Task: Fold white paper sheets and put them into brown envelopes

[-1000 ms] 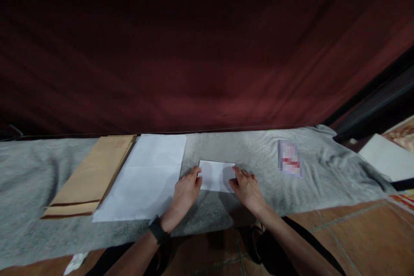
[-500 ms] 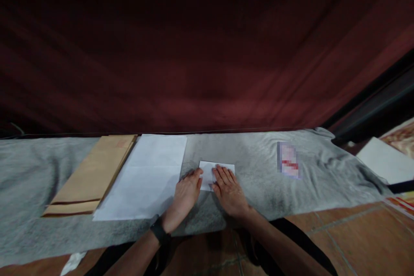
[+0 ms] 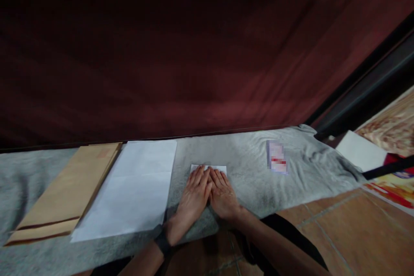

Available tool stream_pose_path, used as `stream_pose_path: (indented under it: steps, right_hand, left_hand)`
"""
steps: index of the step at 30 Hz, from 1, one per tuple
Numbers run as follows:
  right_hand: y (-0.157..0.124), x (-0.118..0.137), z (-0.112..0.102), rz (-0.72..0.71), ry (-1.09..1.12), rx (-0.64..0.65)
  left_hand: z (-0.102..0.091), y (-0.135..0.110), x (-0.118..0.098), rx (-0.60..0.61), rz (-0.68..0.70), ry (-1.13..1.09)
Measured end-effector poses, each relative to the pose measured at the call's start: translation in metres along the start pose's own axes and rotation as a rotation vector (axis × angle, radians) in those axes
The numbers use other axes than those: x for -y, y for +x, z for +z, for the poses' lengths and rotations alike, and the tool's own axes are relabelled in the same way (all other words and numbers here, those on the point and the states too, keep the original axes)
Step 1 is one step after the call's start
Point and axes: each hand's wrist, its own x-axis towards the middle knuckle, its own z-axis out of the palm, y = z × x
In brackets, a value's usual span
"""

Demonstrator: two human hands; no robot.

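Observation:
A small folded sheet of white paper (image 3: 221,167) lies on the grey cloth, mostly covered by my hands. Flat on its left part rests my left hand (image 3: 194,193), fingers stretched out, a dark band at the wrist. Beside it my right hand (image 3: 223,194) presses on the right part, fingers also extended. The two hands touch along their inner edges, and only the paper's far edge shows past the fingertips.
Left of my hands lie a large stack of white paper (image 3: 129,189) and brown paper envelopes (image 3: 64,189). A blurred pale packet (image 3: 277,157) with a red band sits to the right on the grey cloth (image 3: 246,148). A dark red curtain (image 3: 194,73) hangs behind.
My left hand has moved from the paper's left edge onto its top, against my right hand. The view has shifted slightly to the right.

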Motion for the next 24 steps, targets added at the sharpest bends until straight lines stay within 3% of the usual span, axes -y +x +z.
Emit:
stream_pose_path:
  steps: [8, 24]
  right_hand:
    - [-0.003, -0.004, 0.002, -0.003, -0.029, -0.026]
    - [-0.02, -0.041, -0.009, 0.116, -0.005, -0.008]
  left_hand:
    - [0.021, -0.004, -0.001, -0.019, 0.003, 0.108]
    - [0.011, -0.008, 0.014, 0.029, -0.181, 0.181]
